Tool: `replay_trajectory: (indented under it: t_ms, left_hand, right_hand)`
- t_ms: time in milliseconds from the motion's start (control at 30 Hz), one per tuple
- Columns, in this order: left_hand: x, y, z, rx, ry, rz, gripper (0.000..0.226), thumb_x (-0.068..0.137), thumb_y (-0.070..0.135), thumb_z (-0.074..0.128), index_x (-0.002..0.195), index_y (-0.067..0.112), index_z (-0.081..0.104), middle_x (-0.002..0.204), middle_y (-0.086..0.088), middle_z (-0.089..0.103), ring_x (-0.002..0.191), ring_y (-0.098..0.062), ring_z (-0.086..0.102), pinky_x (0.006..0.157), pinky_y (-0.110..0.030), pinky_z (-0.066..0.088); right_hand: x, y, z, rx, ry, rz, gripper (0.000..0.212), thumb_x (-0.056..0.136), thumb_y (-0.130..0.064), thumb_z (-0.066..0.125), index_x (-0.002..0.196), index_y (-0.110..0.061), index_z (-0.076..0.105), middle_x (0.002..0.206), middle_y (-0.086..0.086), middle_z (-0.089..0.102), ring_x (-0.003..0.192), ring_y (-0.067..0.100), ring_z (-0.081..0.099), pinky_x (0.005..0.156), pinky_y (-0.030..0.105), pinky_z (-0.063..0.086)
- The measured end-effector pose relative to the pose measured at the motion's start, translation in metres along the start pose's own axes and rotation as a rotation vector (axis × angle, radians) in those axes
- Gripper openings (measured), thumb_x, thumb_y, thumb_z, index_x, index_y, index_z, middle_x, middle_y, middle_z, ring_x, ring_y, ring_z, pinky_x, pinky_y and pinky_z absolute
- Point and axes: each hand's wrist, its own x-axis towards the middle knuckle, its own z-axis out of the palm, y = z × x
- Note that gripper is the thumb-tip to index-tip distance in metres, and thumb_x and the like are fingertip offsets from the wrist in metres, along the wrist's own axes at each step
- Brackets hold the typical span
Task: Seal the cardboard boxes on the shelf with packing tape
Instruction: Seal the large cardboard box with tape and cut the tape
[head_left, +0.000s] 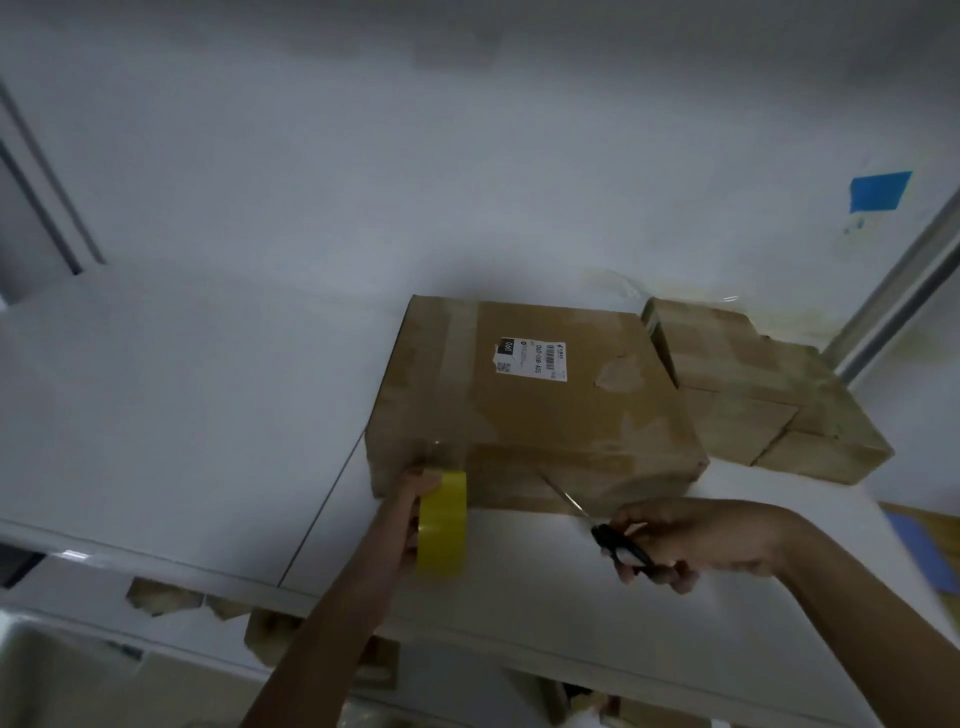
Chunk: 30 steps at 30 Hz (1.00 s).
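Note:
A large cardboard box (561, 410) with a white shipping label lies flat on the white shelf (208, 395). A strip of tape runs across its left part and down its front face. My left hand (418, 486) grips a yellow roll of packing tape (441, 522) held against the box's lower front edge. My right hand (670, 540) holds black-handled scissors (618, 545), their blades pointing up-left at the box's front face. A second, smaller cardboard box (774, 395) lies behind and to the right, touching the first.
The white wall rises behind the boxes, with a blue patch (878, 191) at upper right. A metal shelf post (893, 291) stands on the right. More cardboard (322, 639) shows on the level below the shelf's front edge.

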Motion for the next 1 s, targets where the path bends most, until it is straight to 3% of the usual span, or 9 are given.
replay_trajectory:
  t_ms: [33, 133, 233, 333, 533, 700, 767, 833, 1000]
  left_hand:
    - [-0.009, 0.005, 0.003, 0.0, -0.02, -0.006, 0.081, 0.057, 0.047, 0.077, 0.124, 0.005, 0.06, 0.083, -0.013, 0.069, 0.07, -0.03, 0.065, 0.062, -0.034, 0.051]
    - [-0.019, 0.011, 0.005, 0.033, -0.035, -0.025, 0.028, 0.095, 0.028, 0.053, 0.091, 0.002, 0.063, 0.062, -0.011, 0.068, 0.051, -0.023, 0.065, 0.047, -0.027, 0.051]
    - [-0.015, 0.006, 0.004, 0.017, -0.03, -0.067, 0.024, 0.099, 0.023, 0.047, 0.087, 0.007, 0.061, 0.065, -0.011, 0.069, 0.056, -0.025, 0.066, 0.052, -0.029, 0.051]
    - [-0.013, 0.006, 0.003, -0.05, -0.02, -0.064, 0.024, 0.099, 0.023, 0.048, 0.088, 0.006, 0.061, 0.073, -0.015, 0.068, 0.069, -0.032, 0.062, 0.063, -0.035, 0.048]
    - [-0.016, 0.007, 0.004, -0.041, -0.052, -0.124, 0.037, 0.101, 0.021, 0.04, 0.078, 0.002, 0.061, 0.052, -0.012, 0.066, 0.041, -0.022, 0.063, 0.053, -0.033, 0.05]
    - [-0.015, 0.007, 0.0, -0.05, -0.029, -0.091, 0.019, 0.093, 0.024, 0.058, 0.091, 0.005, 0.062, 0.072, -0.015, 0.068, 0.073, -0.033, 0.06, 0.067, -0.036, 0.046]
    - [-0.013, 0.006, -0.004, -0.066, -0.019, -0.064, 0.048, 0.064, 0.034, 0.077, 0.101, 0.007, 0.063, 0.09, -0.019, 0.066, 0.081, -0.035, 0.061, 0.07, -0.037, 0.047]
    - [-0.012, 0.005, -0.007, -0.044, -0.022, -0.04, 0.084, 0.038, 0.046, 0.077, 0.113, 0.01, 0.063, 0.108, -0.023, 0.064, 0.095, -0.039, 0.063, 0.076, -0.041, 0.05]
    - [-0.01, 0.005, -0.015, 0.006, -0.027, -0.097, 0.094, 0.03, 0.054, 0.079, 0.115, 0.015, 0.066, 0.118, -0.024, 0.065, 0.108, -0.042, 0.063, 0.084, -0.047, 0.053]
  right_hand:
    - [0.009, -0.003, -0.001, 0.023, -0.04, -0.021, 0.057, 0.078, -0.045, 0.073, 0.118, -0.01, 0.055, 0.094, -0.001, 0.06, 0.068, 0.008, 0.045, 0.061, 0.021, 0.04]
    - [0.034, -0.011, -0.004, 0.108, -0.189, -0.06, 0.067, 0.075, -0.05, 0.077, 0.124, -0.012, 0.051, 0.098, 0.0, 0.05, 0.07, 0.009, 0.041, 0.059, 0.02, 0.04]
    - [0.049, -0.026, -0.001, 0.108, -0.223, -0.039, 0.081, 0.065, -0.063, 0.079, 0.121, -0.012, 0.053, 0.091, -0.004, 0.05, 0.065, 0.006, 0.04, 0.054, 0.017, 0.037]
    - [0.06, -0.041, 0.003, 0.077, -0.224, -0.028, 0.074, 0.068, -0.071, 0.071, 0.112, -0.013, 0.056, 0.083, -0.005, 0.048, 0.059, 0.006, 0.034, 0.05, 0.016, 0.031]
    - [0.077, -0.06, 0.012, 0.109, -0.248, -0.036, 0.064, 0.074, -0.07, 0.064, 0.102, -0.013, 0.055, 0.076, -0.006, 0.045, 0.054, 0.004, 0.03, 0.049, 0.018, 0.022]
    - [0.082, -0.067, 0.018, 0.119, -0.243, -0.016, 0.068, 0.065, -0.072, 0.07, 0.096, -0.012, 0.057, 0.071, -0.005, 0.044, 0.046, 0.003, 0.027, 0.044, 0.016, 0.02]
    - [0.081, -0.066, 0.02, 0.163, -0.222, -0.017, 0.066, 0.066, -0.07, 0.072, 0.094, -0.012, 0.059, 0.07, -0.004, 0.045, 0.046, 0.004, 0.027, 0.043, 0.016, 0.02]
    - [0.077, -0.065, 0.024, 0.208, -0.173, -0.016, 0.058, 0.069, -0.065, 0.072, 0.09, -0.012, 0.061, 0.069, -0.004, 0.047, 0.047, 0.005, 0.027, 0.043, 0.016, 0.02]
    - [0.061, -0.077, 0.027, 0.166, -0.104, -0.026, 0.04, 0.071, -0.056, 0.071, 0.08, -0.018, 0.063, 0.065, -0.005, 0.051, 0.048, 0.005, 0.027, 0.043, 0.017, 0.019]
